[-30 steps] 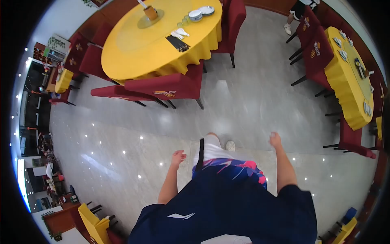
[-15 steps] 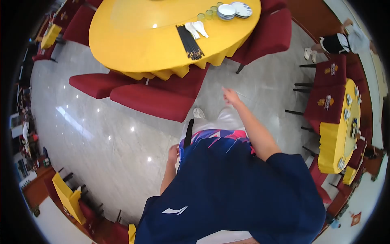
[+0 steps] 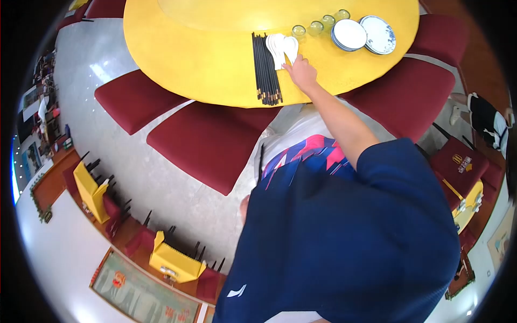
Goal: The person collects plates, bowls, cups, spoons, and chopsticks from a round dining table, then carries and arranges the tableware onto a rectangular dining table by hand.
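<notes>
My right hand (image 3: 302,73) reaches over the near side of the round table (image 3: 194,70). Its thumb and index finger are apart, at the handle end of the white soup spoons (image 3: 276,47); whether they touch the handle I cannot tell. The spoons lie in overlapping stacks beside a bundle of black chopsticks (image 3: 265,75) with gold-coloured ends. To their right stand several green-tinted glasses (image 3: 316,28), a stack of small white dishes (image 3: 350,34) and a stack of blue-patterned plates (image 3: 380,35). My left hand (image 3: 244,208) hangs low at my side, mostly hidden by my shirt.
Red chairs (image 3: 210,142) stand close against the table's near edge, and another red chair (image 3: 404,97) is at the right. A person (image 3: 487,121) is at the far right. Tables with yellow cloths (image 3: 175,259) stand along the wall.
I have moved closer to the round table. My right hand has gone from near my waist up to the spoons. The left hand has become more hidden by my shirt.
</notes>
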The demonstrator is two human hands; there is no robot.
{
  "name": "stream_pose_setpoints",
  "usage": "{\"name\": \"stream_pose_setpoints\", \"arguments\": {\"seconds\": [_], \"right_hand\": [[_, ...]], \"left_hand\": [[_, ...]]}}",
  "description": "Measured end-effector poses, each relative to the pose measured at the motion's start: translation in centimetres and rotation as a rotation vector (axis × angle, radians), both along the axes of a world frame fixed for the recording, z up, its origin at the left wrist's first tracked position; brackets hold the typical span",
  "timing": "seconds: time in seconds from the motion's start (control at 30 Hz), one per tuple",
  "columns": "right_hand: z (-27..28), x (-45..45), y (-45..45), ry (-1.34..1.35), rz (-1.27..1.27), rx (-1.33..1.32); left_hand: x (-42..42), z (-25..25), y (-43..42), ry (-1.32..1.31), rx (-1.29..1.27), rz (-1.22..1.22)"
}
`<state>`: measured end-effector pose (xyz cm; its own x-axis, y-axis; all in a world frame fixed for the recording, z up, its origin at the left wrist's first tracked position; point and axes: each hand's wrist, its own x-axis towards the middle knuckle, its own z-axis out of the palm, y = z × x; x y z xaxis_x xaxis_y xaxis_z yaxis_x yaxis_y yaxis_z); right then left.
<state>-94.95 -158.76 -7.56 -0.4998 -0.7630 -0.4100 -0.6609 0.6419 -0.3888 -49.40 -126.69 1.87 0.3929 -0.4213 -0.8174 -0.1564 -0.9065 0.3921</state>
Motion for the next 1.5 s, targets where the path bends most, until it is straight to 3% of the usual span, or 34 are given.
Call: {"name": "stream_pose_setpoints", "arguments": {"seconds": [0.13, 0.43, 0.6, 0.73, 0.83, 0.9, 0.97, 1.17, 1.23, 1.43, 1.5], "right_hand": [[-2.0, -2.2, -0.1, -0.106, 0.197, -0.027], [-1.7, -5.1, 0.0, -0.257, 0.32, 0.0], [-1.3, -5.5, 0.8, -0.261, 0.381, 0.014], [5.2, -4.0, 2.3, -0.433, 0.368, -0.086], [12.3, -1.9, 4.1, -0.553, 0.444, -0.259], [17.0, -0.4, 5.0, -0.616, 0.471, -0.367], [20.6, 1.0, 6.1, -0.626, 0.474, -0.436], [23.3, 2.7, 7.1, -0.728, 0.425, -0.638], [23.6, 2.7, 7.3, -0.745, 0.429, -0.626], [23.5, 3.1, 7.2, -0.756, 0.437, -0.569], [23.6, 3.3, 6.9, -0.772, 0.417, -0.494]], "left_hand": [[-5.6, 3.0, -0.7, 0.007, 0.043, -0.019], [-14.2, 1.4, -5.6, 0.147, 0.078, -0.042], [-18.0, 2.6, -16.9, 0.108, -0.185, -0.421], [-22.9, 1.8, -24.9, 0.385, -0.37, -0.409], [-28.6, 6.3, -30.1, 0.66, -0.501, -0.249], [-30.5, 8.8, -32.5, 0.758, -0.73, -0.363], [-32.5, 13.2, -33.4, 0.954, -0.877, -0.313], [-32.3, 17.5, -33.0, 1.017, -1.015, -0.395], [-31.7, 17.1, -32.9, 1.163, -1.035, -0.402], [-31.5, 17.3, -33.5, 1.03, -0.932, -0.486], [-30.9, 16.2, -33.9, 0.574, -1.154, -0.68]]}}
